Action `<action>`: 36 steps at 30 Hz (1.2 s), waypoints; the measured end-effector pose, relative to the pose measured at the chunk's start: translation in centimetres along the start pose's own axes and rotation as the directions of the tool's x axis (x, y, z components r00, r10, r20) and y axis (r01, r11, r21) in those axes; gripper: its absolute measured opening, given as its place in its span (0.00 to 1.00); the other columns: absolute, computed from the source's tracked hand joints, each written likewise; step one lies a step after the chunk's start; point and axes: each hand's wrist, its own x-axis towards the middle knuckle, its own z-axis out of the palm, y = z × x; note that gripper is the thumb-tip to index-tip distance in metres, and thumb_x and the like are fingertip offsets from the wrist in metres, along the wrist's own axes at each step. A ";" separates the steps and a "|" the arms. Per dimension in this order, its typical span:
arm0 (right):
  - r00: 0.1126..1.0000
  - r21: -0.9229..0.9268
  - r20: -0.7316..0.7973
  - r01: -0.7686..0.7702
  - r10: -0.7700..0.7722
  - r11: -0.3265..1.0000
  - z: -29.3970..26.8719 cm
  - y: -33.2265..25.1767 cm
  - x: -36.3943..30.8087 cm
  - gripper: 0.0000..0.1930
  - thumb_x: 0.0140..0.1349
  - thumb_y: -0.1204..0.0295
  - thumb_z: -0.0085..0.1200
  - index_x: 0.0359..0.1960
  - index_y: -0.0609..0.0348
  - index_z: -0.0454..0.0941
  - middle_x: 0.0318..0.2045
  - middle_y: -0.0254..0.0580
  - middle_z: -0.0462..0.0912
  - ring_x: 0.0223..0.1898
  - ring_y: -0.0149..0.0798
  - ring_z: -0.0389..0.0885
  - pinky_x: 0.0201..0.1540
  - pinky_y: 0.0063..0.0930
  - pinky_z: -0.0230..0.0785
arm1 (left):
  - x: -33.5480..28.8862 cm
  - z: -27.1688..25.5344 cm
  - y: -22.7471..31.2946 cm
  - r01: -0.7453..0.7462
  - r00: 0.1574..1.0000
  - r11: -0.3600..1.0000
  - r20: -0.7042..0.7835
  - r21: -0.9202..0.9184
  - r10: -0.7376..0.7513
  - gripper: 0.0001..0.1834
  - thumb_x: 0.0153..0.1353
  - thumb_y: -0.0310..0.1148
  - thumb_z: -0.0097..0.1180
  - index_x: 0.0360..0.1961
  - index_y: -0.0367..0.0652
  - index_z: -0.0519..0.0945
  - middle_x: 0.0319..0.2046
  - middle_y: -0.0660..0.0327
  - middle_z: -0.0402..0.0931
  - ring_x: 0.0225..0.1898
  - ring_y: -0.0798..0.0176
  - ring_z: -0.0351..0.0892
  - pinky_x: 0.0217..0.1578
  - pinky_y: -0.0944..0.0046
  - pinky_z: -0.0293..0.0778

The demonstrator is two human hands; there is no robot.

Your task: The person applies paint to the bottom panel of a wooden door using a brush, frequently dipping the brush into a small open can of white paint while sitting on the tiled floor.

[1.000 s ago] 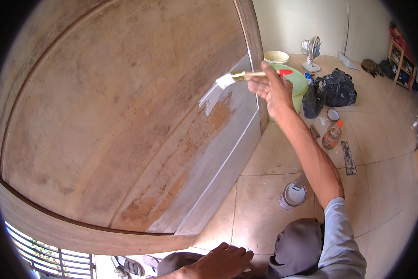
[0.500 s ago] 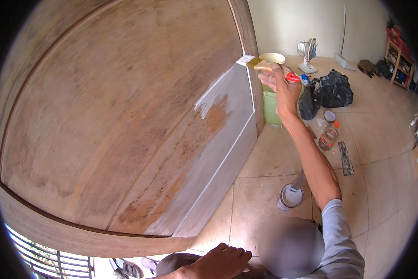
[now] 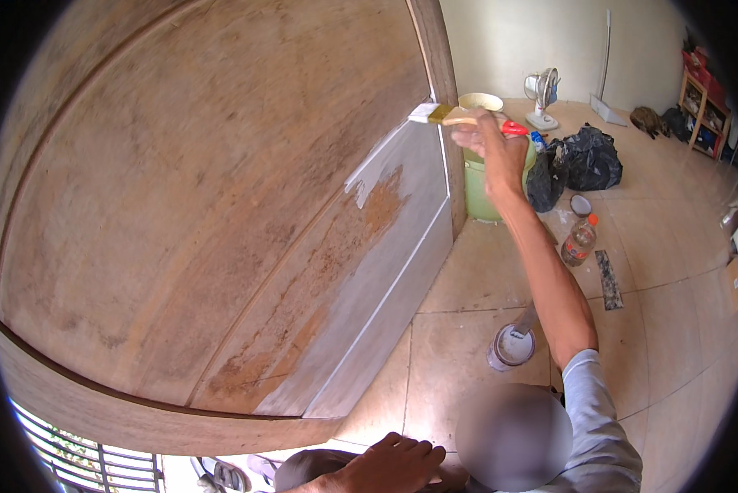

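My right hand (image 3: 498, 156) reaches up and out, closed on a paintbrush (image 3: 461, 117) with a pale wooden handle and a red end. Its white-coated bristles meet the upper corner of the grey-white painted part of a big wooden panel (image 3: 196, 172). Bare brown wood makes up most of that panel, and white lines run along its right edge and lower groove. My left hand (image 3: 397, 462) lies loosely over my knee at the bottom, fingers slightly bent and apart, holding nothing. A paint can (image 3: 512, 349) with a flat stick or brush in it stands on the floor.
Behind the panel's right edge stands a green bucket (image 3: 482, 193), beside black plastic bags (image 3: 592, 158). A bottle with an orange cap (image 3: 580, 241), a lid (image 3: 581, 205) and a dark speckled strip (image 3: 609, 279) lie farther right. A fan (image 3: 541, 94) and long-handled dustpan (image 3: 607, 111) are by the wall.
My right hand has drawn the brush slightly left and down, bringing its bristles farther onto the panel from the corner. My left hand stays on the knee.
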 end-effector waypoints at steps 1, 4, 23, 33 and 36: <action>1.000 -0.011 -0.023 0.017 -0.018 1.000 -0.4 -0.3 0.4 0.15 0.66 0.70 0.55 0.42 0.75 0.76 0.32 0.56 0.84 0.29 0.42 0.87 0.36 0.29 0.82 | 0.0 -0.1 0.0 -0.003 1.000 1.000 -0.001 0.001 0.003 0.12 0.65 0.28 0.50 0.41 0.50 0.86 0.37 0.61 0.82 0.41 0.63 0.81 0.47 0.61 0.74; 0.995 0.003 -0.062 0.073 -0.073 0.997 -0.4 -0.3 1.8 0.14 0.65 0.71 0.55 0.42 0.75 0.76 0.32 0.56 0.84 0.29 0.42 0.87 0.35 0.29 0.82 | -0.1 0.0 0.3 -0.006 1.000 1.000 0.000 0.000 0.006 0.12 0.65 0.28 0.50 0.41 0.50 0.86 0.37 0.61 0.82 0.41 0.63 0.81 0.47 0.61 0.74; 0.976 -0.139 -0.082 0.187 -0.199 0.972 0.9 0.9 1.1 0.16 0.67 0.68 0.56 0.44 0.74 0.78 0.33 0.49 0.86 0.31 0.37 0.87 0.39 0.24 0.79 | -0.3 -0.4 0.0 0.022 0.999 0.999 0.025 -0.030 -0.021 0.10 0.66 0.30 0.50 0.41 0.49 0.84 0.39 0.61 0.82 0.44 0.61 0.80 0.49 0.60 0.72; 0.929 -0.417 0.010 0.339 -0.369 0.843 1.6 1.5 1.9 0.12 0.63 0.68 0.59 0.39 0.68 0.83 0.27 0.42 0.87 0.28 0.31 0.86 0.34 0.22 0.76 | -0.6 -0.2 0.1 0.007 1.000 1.000 0.009 -0.011 -0.007 0.10 0.66 0.30 0.50 0.41 0.50 0.84 0.39 0.61 0.82 0.44 0.61 0.80 0.49 0.59 0.72; 0.970 -0.297 -0.091 0.190 -0.225 0.936 0.7 0.3 1.9 0.13 0.65 0.69 0.56 0.41 0.69 0.81 0.27 0.47 0.86 0.25 0.34 0.85 0.32 0.22 0.76 | -0.8 -0.2 0.0 0.012 1.000 1.000 0.001 -0.011 -0.012 0.10 0.66 0.30 0.50 0.41 0.50 0.84 0.39 0.61 0.82 0.44 0.61 0.80 0.49 0.59 0.72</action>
